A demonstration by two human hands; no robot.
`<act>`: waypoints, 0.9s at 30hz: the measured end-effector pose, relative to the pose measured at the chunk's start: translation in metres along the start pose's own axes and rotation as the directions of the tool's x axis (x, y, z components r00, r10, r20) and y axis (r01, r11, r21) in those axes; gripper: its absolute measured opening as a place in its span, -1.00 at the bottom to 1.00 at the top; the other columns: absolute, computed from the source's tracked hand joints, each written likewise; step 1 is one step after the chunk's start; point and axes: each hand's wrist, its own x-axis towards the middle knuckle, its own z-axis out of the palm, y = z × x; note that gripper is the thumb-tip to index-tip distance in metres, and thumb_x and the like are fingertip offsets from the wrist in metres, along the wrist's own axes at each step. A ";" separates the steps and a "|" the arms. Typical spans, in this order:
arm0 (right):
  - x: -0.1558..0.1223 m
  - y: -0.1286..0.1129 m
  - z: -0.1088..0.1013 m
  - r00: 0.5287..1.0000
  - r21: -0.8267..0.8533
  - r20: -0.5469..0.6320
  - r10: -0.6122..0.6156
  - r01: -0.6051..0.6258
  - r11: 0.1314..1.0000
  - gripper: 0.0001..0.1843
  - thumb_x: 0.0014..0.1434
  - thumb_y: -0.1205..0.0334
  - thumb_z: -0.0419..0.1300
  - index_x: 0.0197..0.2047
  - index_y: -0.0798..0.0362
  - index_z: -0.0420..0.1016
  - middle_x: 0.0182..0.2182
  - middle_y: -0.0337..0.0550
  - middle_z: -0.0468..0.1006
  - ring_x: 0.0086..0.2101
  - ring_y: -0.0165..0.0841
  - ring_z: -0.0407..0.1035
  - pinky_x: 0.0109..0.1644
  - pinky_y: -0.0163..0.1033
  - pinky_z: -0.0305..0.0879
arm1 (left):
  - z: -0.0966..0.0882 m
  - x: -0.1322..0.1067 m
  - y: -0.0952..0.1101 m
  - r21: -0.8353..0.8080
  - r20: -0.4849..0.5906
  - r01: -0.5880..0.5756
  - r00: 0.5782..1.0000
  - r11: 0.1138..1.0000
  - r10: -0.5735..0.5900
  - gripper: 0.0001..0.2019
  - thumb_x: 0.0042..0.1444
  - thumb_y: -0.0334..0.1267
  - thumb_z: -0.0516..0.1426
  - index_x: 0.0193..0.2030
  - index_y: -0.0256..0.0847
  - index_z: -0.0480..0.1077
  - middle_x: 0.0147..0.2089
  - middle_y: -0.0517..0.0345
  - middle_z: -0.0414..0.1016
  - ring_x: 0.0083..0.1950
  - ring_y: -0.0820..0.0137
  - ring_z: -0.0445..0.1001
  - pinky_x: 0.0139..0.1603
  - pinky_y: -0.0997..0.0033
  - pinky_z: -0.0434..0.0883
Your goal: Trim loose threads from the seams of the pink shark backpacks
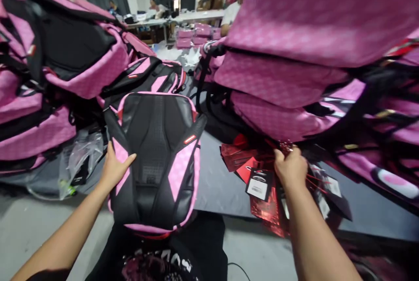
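A pink and black backpack (152, 150) stands in front of me at the table's edge, its padded back panel and shoulder straps facing me. My left hand (116, 165) grips its left side, thumb over the strap and fingers mostly hidden. Farther right, my right hand (291, 167) is closed at the top of a bunch of hang tags with red strings. A black tag (259, 185) with a white barcode label hangs left of that wrist, over shiny red tags (266, 211). My fingertips there are partly hidden.
Stacked pink backpacks (278, 76) rise at the right, and more backpacks (78, 49) are piled at the left. A clear plastic bag (81, 159) lies on the grey table (212, 185). Wrapped pink packages (196, 34) and other people are farther back.
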 end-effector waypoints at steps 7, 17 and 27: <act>-0.098 -0.096 -0.033 0.924 0.109 -0.167 -0.345 0.365 0.925 -0.39 0.34 0.05 -0.05 0.33 0.25 0.20 0.20 0.31 0.40 0.19 0.00 0.31 0.23 0.08 0.24 | 0.016 -0.027 0.016 -0.093 0.056 0.017 0.998 0.996 -0.012 0.07 0.05 0.08 0.25 0.52 -0.34 -0.23 0.52 -0.34 -0.06 0.52 -0.08 0.01 0.45 -0.12 0.14; -0.195 -0.194 -0.050 0.678 -0.273 0.603 -0.420 0.671 0.690 -0.61 0.41 0.01 0.01 -0.18 0.15 0.48 -0.59 -0.07 0.50 -0.52 -0.15 0.49 -0.50 -0.24 0.18 | 0.043 -0.072 0.000 -0.232 0.088 0.059 0.995 0.971 -0.040 0.04 0.06 -0.01 0.28 0.51 -0.28 -0.22 0.47 -0.35 0.08 0.45 -0.03 0.20 0.37 -0.03 0.30; -0.198 -0.151 -0.020 0.582 -0.193 0.041 -0.812 0.802 0.565 -0.47 0.42 -0.05 -0.12 0.02 0.21 0.47 -0.30 0.08 0.52 -0.42 -0.17 0.45 -0.41 -0.18 0.35 | -0.034 -0.034 -0.129 0.038 -0.242 0.227 0.947 0.973 -0.211 -0.16 0.23 0.02 0.14 0.50 -0.34 -0.09 0.57 -0.31 -0.30 0.58 -0.09 -0.34 0.49 -0.27 -0.14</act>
